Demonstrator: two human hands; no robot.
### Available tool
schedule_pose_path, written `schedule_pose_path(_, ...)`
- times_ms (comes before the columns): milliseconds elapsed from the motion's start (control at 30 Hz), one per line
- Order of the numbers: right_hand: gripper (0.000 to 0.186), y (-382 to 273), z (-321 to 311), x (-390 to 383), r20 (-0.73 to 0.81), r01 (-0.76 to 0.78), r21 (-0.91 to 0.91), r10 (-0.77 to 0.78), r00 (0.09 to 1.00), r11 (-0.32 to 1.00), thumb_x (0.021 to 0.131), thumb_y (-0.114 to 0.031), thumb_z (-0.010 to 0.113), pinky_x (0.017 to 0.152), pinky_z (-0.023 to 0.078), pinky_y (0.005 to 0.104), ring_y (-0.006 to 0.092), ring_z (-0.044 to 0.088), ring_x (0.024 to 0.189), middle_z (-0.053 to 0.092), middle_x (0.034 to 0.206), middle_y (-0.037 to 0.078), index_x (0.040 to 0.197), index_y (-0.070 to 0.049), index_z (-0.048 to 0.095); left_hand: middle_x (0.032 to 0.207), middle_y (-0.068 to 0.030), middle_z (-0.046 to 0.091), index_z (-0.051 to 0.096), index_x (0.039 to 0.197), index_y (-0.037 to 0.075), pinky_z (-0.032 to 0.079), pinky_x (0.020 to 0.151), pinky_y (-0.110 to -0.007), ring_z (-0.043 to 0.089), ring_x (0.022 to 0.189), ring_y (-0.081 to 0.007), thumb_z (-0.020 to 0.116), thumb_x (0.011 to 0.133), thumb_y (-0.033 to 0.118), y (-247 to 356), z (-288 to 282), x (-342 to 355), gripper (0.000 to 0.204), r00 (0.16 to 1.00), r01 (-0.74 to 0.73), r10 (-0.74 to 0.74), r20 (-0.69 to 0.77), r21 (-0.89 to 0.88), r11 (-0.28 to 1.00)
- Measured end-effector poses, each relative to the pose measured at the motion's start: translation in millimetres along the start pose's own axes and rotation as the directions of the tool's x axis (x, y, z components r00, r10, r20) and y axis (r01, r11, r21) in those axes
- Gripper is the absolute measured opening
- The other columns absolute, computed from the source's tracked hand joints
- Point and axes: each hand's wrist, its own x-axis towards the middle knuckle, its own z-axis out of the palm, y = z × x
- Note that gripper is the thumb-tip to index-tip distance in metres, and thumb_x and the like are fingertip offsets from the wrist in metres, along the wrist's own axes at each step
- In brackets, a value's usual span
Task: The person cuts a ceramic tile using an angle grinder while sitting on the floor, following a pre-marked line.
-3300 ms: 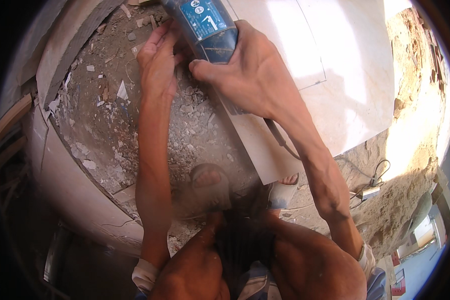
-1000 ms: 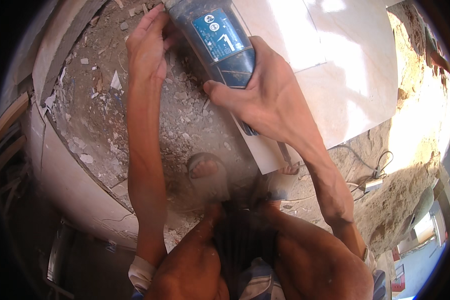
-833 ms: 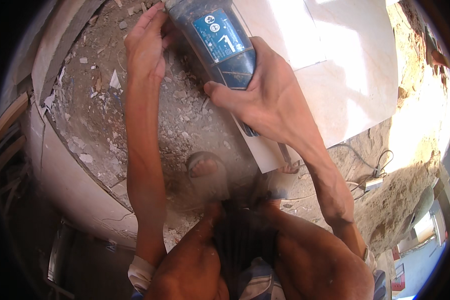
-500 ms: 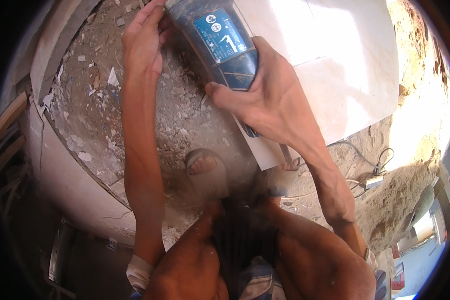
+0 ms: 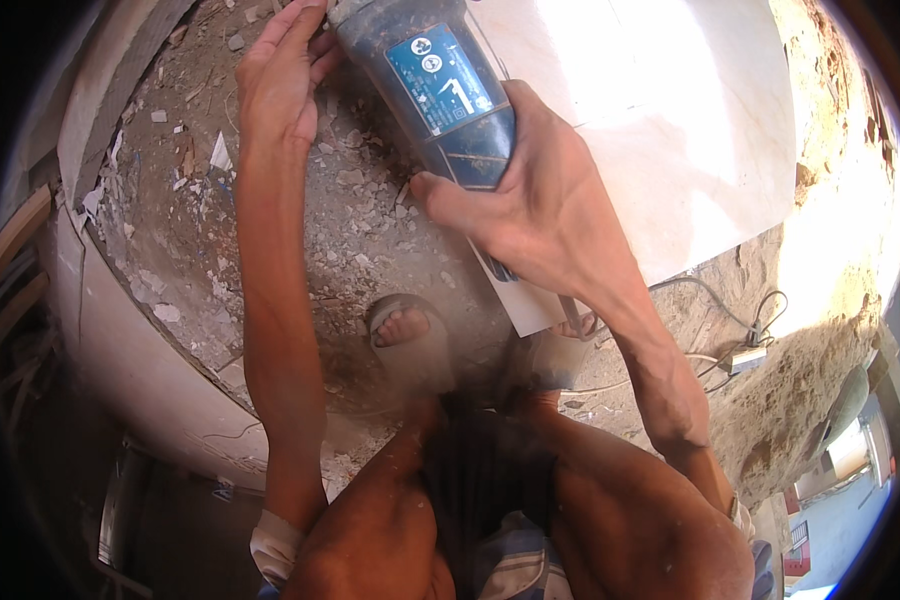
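Observation:
A dusty blue angle grinder (image 5: 470, 165) with a label on its body lies over a pale, marble-patterned tile (image 5: 660, 170). My right hand (image 5: 530, 195) is wrapped round the rear of its body, thumb on the near side. At the top edge, my left hand (image 5: 280, 85) has its fingers curled at the grinder's front end. The grinder's head and disc are cut off by the top of the picture. The tile's near corner reaches down over my right foot.
Rubble and broken chips (image 5: 360, 220) cover the ground, with dust hanging near my sandalled feet (image 5: 405, 330). A cable (image 5: 715, 295) and a white connector block (image 5: 747, 360) lie at the right. A curved pale edge (image 5: 160, 340) runs along the left, beside stacked wood (image 5: 20, 235).
My left hand and forearm have shifted slightly left. The grinder's body and my right hand have moved down a little; the grip stays the same.

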Motion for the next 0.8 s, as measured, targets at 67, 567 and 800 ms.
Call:
schedule_pose_path(67, 0.063, 0, 0, -1, -0.001, -0.002, 0.002, 0.002, 1.0, 1.0, 0.084, -0.026, 0.085, 0.073, 0.063, 0.0415, 0.0365, 0.079, 0.08, 0.074, 0.087, 0.031, 0.119, 0.018, 0.055, 0.129, -0.0055, 0.076, 0.062, 0.153, 0.003, 0.061, 0.086, -0.025, 0.072, 0.109, -0.0098, 0.058, 0.113, 0.008, 0, 0, 0, 0.04, 1.0, 0.002, -0.002, -0.01, 0.001, 1.0)
schedule_pose_path(567, 0.059, -18, 0, 45, -0.13, 0.169, -0.035, -0.172, 0.977, 0.985, 0.08, -0.022, 0.085, 0.068, 0.062, 0.0432, 0.04, 0.078, 0.074, 0.072, 0.08, 0.031, 0.111, 0.018, 0.055, 0.128, -0.0132, 0.075, 0.063, 0.146, -0.005, 0.061, 0.099, -0.036, 0.073, 0.115, -0.0216, 0.073, 0.108, 0.018, 32, 39, -30, 0.045, 0.999, 0.021, -0.024, -0.044, -0.063, 0.998)
schedule_pose_path(800, 0.059, -22, 15, 89, -0.133, 0.188, -0.056, -0.194, 0.972, 0.981, 0.081, -0.025, 0.084, 0.067, 0.062, 0.043, 0.0375, 0.079, 0.075, 0.071, 0.078, 0.03, 0.108, 0.019, 0.056, 0.141, -0.0184, 0.066, 0.052, 0.149, -0.002, 0.059, 0.1, -0.037, 0.069, 0.121, -0.0227, 0.08, 0.101, 0.009, 35, 53, -37, 0.056, 0.96, -0.232, 0.229, -0.16, 0.006, 0.973)
